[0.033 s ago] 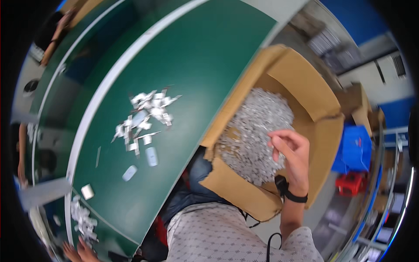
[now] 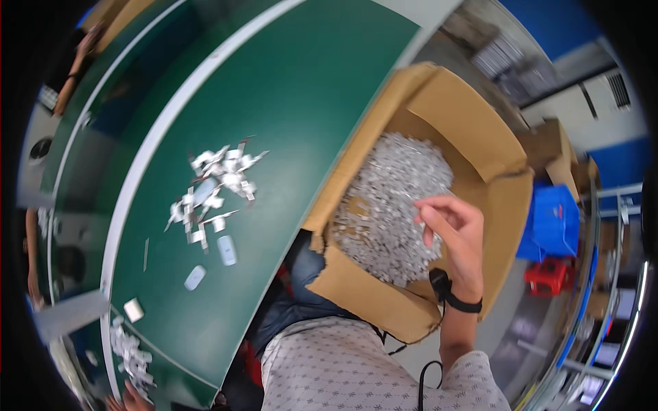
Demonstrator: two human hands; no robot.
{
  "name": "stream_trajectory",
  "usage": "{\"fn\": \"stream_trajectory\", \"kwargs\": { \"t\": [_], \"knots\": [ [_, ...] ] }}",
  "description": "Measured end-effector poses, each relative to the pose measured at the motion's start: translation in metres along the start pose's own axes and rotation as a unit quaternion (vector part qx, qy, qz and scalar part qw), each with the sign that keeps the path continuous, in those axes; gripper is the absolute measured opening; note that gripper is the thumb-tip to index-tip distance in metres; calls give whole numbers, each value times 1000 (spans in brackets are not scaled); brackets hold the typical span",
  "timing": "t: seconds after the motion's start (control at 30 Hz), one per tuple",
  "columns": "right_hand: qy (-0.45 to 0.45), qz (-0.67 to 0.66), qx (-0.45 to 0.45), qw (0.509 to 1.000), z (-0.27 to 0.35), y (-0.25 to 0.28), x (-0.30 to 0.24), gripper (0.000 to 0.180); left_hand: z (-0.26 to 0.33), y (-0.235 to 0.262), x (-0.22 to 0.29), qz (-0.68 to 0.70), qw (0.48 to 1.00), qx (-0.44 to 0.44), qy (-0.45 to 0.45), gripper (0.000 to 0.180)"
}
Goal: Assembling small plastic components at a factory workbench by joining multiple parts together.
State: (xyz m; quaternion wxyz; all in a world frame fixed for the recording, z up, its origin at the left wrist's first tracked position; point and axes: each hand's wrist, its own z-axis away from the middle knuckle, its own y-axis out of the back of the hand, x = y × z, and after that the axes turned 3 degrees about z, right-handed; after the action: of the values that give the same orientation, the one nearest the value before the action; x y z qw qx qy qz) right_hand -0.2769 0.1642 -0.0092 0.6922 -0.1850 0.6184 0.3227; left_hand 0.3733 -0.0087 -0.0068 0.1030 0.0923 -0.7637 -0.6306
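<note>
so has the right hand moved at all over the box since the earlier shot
No. The right hand sits in the same spot as before, above the silvery pieces near the right wall of the cardboard box, fingers pinched together.

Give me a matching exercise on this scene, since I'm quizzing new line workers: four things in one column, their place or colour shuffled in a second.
Things:
1. cardboard box
2. scattered small silver pieces
3. right hand
4. crate

Places or colours:
A. blue, on the floor right of the box
B. over the heap inside the box
C. on the green table top
D. brown, flaps open, full of silver pieces

Pairs: 1-D, 2-C, 3-B, 4-A
</note>
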Motion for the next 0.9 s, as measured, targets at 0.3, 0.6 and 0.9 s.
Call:
{"fn": "stream_trajectory", "kwargs": {
  "t": [0.3, 0.6, 0.9],
  "knots": [
    [0, 436, -36, 899, -112, -8, 173, 17, 60, 33, 242, 402, 899, -14, -176, 25],
    [113, 596, -186, 773, -87, -6, 360, 17, 118, -6, 347, 428, 785, -292, -339, 13],
    [94, 585, -119, 797, -85, 9, 321, 9, 119, -6, 351, 430, 790, -286, -331, 12]
  ]
}}
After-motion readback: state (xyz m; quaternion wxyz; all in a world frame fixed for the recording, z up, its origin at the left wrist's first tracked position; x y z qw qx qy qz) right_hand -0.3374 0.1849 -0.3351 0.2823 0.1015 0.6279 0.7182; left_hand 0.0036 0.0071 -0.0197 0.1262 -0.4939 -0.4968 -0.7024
